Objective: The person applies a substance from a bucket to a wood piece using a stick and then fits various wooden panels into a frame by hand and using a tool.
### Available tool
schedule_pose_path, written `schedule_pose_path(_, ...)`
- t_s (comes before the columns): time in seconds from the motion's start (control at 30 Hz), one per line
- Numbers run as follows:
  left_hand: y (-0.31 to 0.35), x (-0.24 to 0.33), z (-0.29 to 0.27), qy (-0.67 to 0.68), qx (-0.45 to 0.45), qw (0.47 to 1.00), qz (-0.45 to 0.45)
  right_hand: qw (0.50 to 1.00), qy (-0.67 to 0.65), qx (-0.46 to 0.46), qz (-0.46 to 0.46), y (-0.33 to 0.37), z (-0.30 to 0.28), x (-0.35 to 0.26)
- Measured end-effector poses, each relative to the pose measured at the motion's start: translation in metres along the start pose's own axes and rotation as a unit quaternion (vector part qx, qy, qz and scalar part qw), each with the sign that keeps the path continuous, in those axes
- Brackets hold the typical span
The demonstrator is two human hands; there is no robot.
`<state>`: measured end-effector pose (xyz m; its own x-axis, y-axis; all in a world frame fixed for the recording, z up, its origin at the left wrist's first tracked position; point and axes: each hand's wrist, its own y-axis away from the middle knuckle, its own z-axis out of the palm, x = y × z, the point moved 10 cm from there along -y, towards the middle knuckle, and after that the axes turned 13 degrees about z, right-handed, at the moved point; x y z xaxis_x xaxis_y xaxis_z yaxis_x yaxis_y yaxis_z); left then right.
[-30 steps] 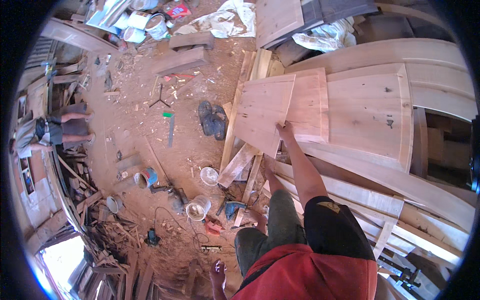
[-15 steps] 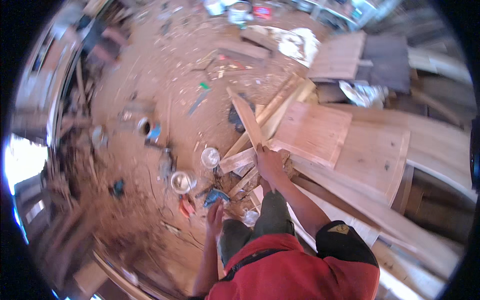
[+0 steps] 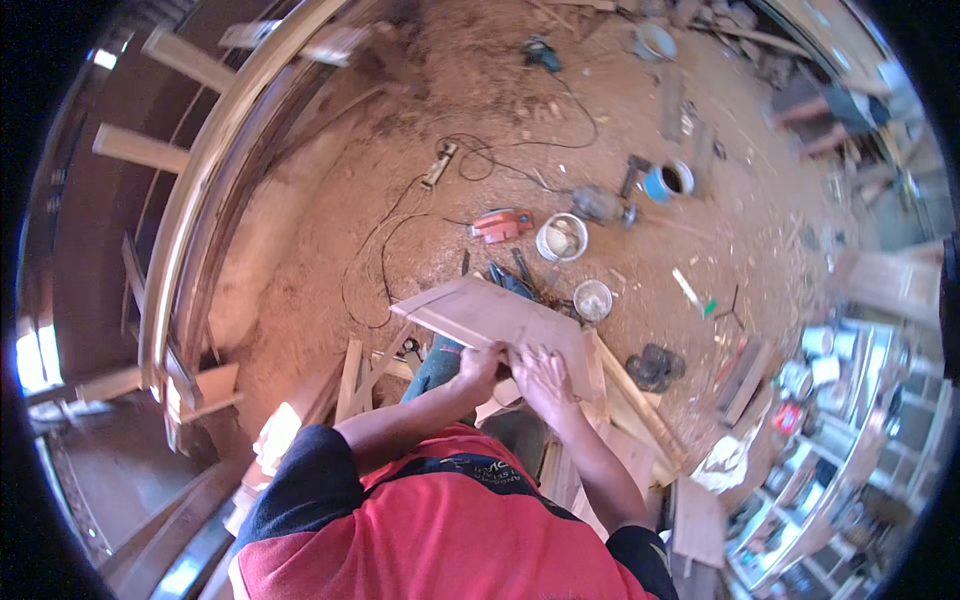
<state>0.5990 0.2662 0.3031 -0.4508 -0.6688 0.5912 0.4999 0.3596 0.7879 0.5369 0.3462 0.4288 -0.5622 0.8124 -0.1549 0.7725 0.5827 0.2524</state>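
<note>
A flat reddish wooden panel (image 3: 470,308) with a bevelled border lies tilted across my knees. My left hand (image 3: 482,366) is closed at its near edge, the fingers wrapped and partly hidden. Just to the right, my right hand (image 3: 543,378) rests on the panel's face with its fingers stretched and a little apart. The two hands nearly touch at the edge. A small dark patch shows between them, too small to name. Beyond the panel, partly covered by it, lies a blue power tool (image 3: 512,284).
An orange power tool (image 3: 502,226), a white bucket (image 3: 561,238), a smaller tub (image 3: 593,299) and a blue can (image 3: 665,182) stand on the dirt floor. A power strip (image 3: 438,166) trails cords. Long boards (image 3: 635,405) lie at right; shelves (image 3: 825,470) stand beyond.
The view has swung to the left. My right hand has gone from a narrow wooden strip to the panel. My left hand, free before, is now at the panel's edge.
</note>
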Motion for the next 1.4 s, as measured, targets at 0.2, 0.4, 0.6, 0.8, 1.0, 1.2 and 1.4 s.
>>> schedule_pose_path(0.2, -0.139, 0.099, -0.162, 0.242, 0.146, 0.957, 0.059, 0.976, -0.162, 0.051, -0.134, -0.122, -0.052, -0.094)
schedule_pose_path(0.4, -0.307, 0.194, -0.287, 0.448, 0.26, 0.843, 0.145, 0.992, -0.128, -0.02, -0.013, -0.201, -0.029, -0.031)
schedule_pose_path(0.6, -0.464, 0.272, -0.394, 0.51, 0.286, 0.78, 0.224, 0.989, -0.053, -0.11, 0.083, -0.21, 0.021, 0.09)
schedule_pose_path(0.8, -0.605, 0.327, -0.476, 0.495, 0.247, 0.8, 0.231, 0.924, -0.051, -0.248, 0.288, -0.179, 0.098, 0.191)
schedule_pose_path(1.0, -0.653, 0.357, -0.491, 0.493, 0.215, 0.804, 0.253, 0.909, -0.105, -0.294, 0.276, -0.133, 0.175, 0.186)
schedule_pose_path(1.2, -0.577, 0.393, -0.467, 0.197, 0.235, 0.869, 0.389, 0.9, -0.186, -0.284, 0.273, -0.109, 0.22, 0.175)
schedule_pose_path(1.4, -0.539, 0.25, -0.42, -0.081, 0.048, 0.957, 0.275, 0.862, -0.309, -0.232, 0.329, -0.083, 0.239, 0.174)
